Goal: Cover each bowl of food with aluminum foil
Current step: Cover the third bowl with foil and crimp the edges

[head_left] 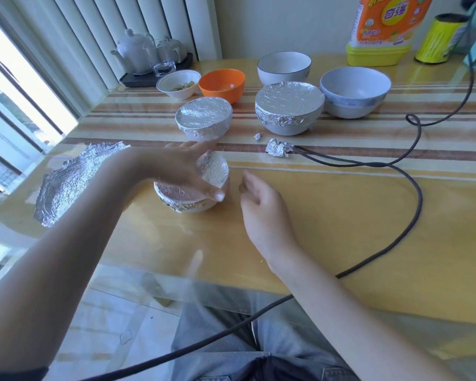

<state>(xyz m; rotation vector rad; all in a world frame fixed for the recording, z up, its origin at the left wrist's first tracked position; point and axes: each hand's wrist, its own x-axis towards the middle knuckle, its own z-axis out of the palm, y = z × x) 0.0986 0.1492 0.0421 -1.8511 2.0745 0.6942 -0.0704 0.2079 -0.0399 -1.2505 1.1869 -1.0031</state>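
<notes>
A small white bowl (201, 208) wrapped in foil (216, 171) stands near the table's middle. My left hand (184, 171) lies across its top, blurred, fingers stretched over the foil. My right hand (261, 202) hovers just right of the bowl, fingers loosely curled, holding nothing. Behind stand two more foil-covered bowls, a small one (204, 118) and a larger one (289, 105). A loose crumpled foil sheet (69, 182) lies at the left. Uncovered at the back are an orange bowl (221, 83), a small white bowl with food (179, 83), a white bowl (283, 67) and a blue-patterned bowl (355, 90).
Two foil scraps (278, 147) lie on the striped runner. A dark cable (412, 188) loops across the right of the table and off its front edge. A tea set on a tray (149, 56), a detergent bottle (382, 28) and a yellow roll (437, 39) stand at the back.
</notes>
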